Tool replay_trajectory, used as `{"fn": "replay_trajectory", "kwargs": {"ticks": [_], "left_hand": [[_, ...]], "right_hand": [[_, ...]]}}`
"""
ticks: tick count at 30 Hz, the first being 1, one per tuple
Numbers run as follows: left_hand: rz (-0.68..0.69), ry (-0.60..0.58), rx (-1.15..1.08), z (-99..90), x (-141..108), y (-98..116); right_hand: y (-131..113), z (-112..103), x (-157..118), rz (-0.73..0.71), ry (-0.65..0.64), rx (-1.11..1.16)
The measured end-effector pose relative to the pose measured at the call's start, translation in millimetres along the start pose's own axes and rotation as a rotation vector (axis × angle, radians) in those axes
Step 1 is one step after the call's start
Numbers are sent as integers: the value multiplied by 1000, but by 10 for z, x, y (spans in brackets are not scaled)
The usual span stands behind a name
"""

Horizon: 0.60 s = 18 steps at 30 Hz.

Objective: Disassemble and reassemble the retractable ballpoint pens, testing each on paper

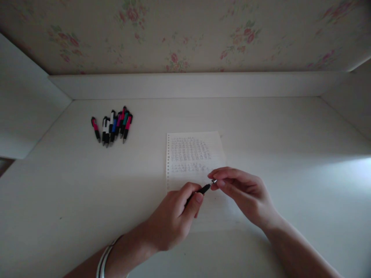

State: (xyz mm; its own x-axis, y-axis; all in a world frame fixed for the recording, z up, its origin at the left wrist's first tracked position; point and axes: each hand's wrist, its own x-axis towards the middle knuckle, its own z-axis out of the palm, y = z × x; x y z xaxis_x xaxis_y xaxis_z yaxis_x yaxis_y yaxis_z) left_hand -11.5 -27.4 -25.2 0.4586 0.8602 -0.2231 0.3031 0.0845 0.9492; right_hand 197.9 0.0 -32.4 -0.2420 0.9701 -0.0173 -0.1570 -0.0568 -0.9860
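Observation:
My left hand (176, 216) is closed around a pen (204, 189) whose black grip points up and to the right. Between the thumb and fingers of my right hand (246, 193) is the pen's small silver tip (214, 181). A short pale stretch shows between the black grip and that tip. Most of the pen's barrel is hidden inside my left hand. Both hands are over the lower part of a punched sheet of lined paper (191, 179), which bears rows of handwriting in its upper half.
Several pens with black grips and pink, white, blue, purple and green barrels lie in a cluster (114, 125) at the back left. One pink pen (95, 129) sits just left of them. Behind the white desk (72, 185) runs a ledge (185, 85) below flowered wallpaper.

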Motion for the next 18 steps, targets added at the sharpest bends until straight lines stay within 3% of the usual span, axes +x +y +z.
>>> {"fn": "replay_trajectory", "kwargs": {"ticks": [18], "left_hand": [[11,-16,77,11,-7,-13]], "right_hand": [[-102,65,23,-9,-4,-129]]}}
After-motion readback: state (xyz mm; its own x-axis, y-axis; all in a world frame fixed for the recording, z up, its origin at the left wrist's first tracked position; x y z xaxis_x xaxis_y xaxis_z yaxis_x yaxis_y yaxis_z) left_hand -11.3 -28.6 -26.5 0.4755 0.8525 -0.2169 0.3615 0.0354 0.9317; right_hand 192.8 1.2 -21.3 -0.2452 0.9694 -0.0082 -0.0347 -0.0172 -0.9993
